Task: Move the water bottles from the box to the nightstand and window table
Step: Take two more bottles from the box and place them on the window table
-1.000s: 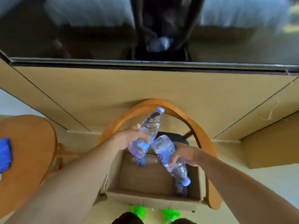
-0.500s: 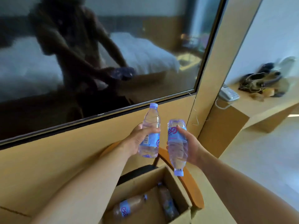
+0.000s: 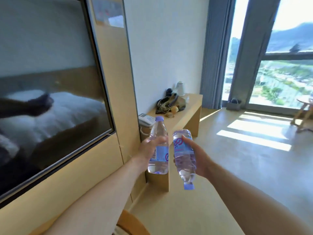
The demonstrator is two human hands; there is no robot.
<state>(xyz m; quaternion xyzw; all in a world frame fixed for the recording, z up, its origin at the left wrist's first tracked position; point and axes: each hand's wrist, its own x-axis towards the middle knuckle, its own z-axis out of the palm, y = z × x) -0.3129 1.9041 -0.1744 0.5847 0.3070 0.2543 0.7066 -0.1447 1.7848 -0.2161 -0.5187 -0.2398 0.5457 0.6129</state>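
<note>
Before the wall TV (image 3: pixel 50 92), each grip holds a bottle: left (image 3: pixel 149 150) upright (image 3: pixel 158 148), right (image 3: pixel 198 158) inverted (image 3: pixel 183 156).

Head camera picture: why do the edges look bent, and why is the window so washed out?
Head view: the wide-angle lens bows straight lines like the dark screen's frame; the bright window overexposes the sky and throws sunlit stripes on the floor; the screen mirrors a blurred bed; the two bottles stay fairly sharp.
</note>
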